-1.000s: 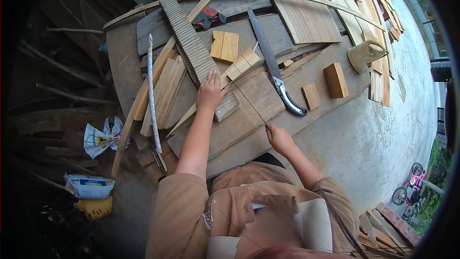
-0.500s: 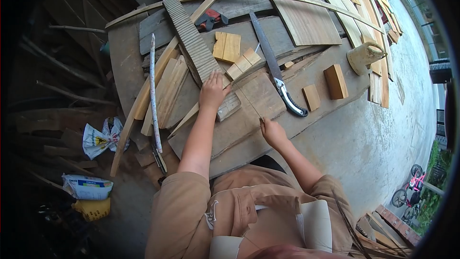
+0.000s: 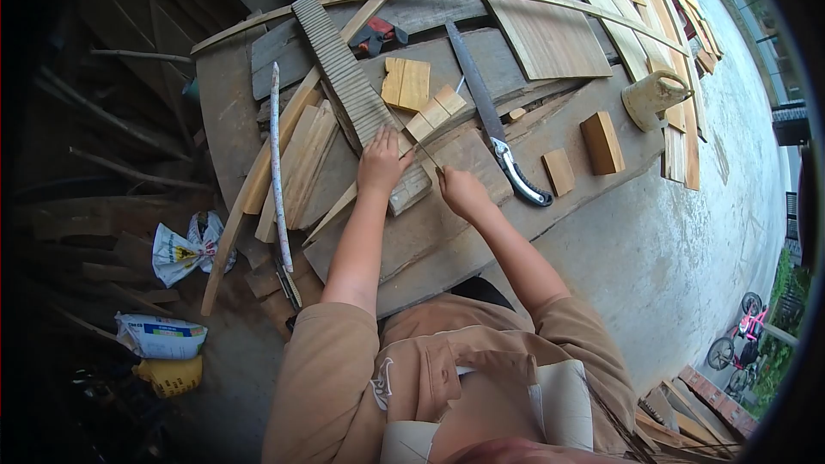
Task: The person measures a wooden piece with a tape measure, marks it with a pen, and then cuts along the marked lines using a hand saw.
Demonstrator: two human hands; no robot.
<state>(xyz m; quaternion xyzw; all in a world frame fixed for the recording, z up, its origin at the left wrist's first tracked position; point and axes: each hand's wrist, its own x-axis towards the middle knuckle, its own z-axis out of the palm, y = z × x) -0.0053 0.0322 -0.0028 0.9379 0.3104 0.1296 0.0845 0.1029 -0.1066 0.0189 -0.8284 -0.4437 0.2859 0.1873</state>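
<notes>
Wooden strip [image 3: 436, 114] — yellow block [image 3: 406, 83] just beside, handsaw [image 3: 492, 120] lying near.

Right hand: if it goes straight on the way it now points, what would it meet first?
The right hand would probably meet the notched wood strip first, close beside the left hand, though depth is unclear here.

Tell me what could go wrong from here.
A slip of the thin dark tool in the right hand might hurt the left hand close by.
The long, ridged, grey-brown wooden board might shift under that left hand.
The grey-bladed metal saw with the curved black-and-silver handle lies uncovered near the right hand; a wide swing could catch it.
</notes>
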